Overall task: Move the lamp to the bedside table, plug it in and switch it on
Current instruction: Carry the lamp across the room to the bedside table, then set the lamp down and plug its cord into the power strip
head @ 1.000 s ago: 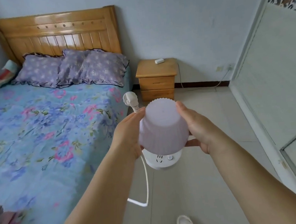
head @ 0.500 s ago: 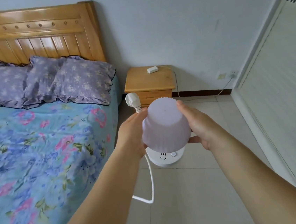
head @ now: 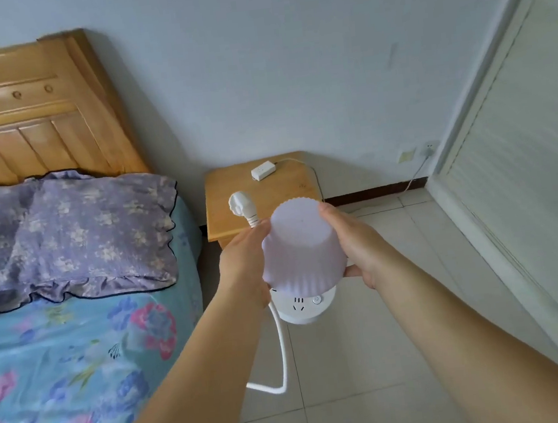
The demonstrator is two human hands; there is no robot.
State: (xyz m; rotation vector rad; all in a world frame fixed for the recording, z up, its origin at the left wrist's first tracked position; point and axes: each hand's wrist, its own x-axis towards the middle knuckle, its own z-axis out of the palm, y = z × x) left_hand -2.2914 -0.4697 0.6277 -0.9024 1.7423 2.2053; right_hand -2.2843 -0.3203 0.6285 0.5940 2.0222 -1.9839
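Observation:
I hold a small lamp with a ribbed pale-lilac shade (head: 301, 248) and a round white base (head: 303, 308) in the air above the floor. My left hand (head: 247, 266) grips the shade's left side and also pinches the lamp's white plug (head: 241, 205), which sticks up. My right hand (head: 351, 243) grips the shade's right side. The white cord (head: 280, 349) loops down below the base. The wooden bedside table (head: 227, 196) stands just beyond the lamp, against the wall, with a white socket block (head: 263, 170) on its top.
A bed with a floral blue cover (head: 63, 371) and purple pillows (head: 93, 230) fills the left, under a wooden headboard (head: 26, 114). A sliding wardrobe door (head: 522, 151) lines the right. A wall outlet (head: 429, 150) with a cable sits low by the wardrobe. Tiled floor (head: 372, 356) lies between.
The view has closed in on the bedside table, which now looks much nearer and larger. Both hands keep the same grip on the lamp.

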